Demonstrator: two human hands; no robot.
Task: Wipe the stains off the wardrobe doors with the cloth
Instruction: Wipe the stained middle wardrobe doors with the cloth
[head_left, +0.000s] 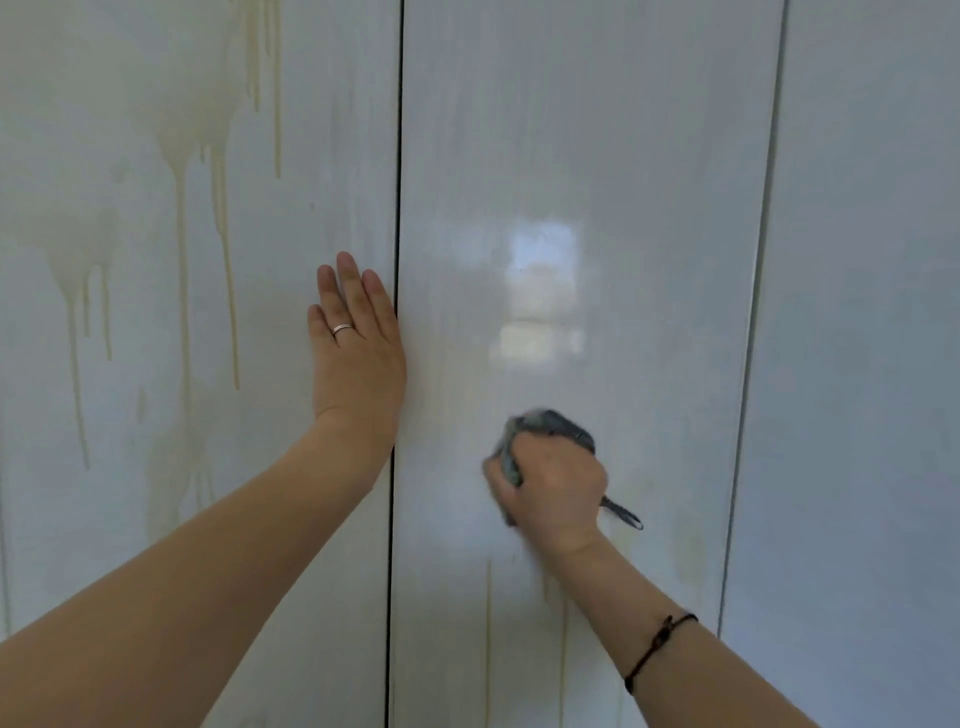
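Note:
Glossy white wardrobe doors fill the view. The left door carries yellowish drip stains running down from its upper part. My left hand lies flat with straight fingers on this door, right beside the dark gap between doors. On the middle door, my right hand grips a bunched grey cloth and presses it against the surface; the cloth looks blurred. Faint yellow streaks run below that hand.
A third door stands at the right, past a thin seam. A bright window reflection shows on the middle door above the cloth.

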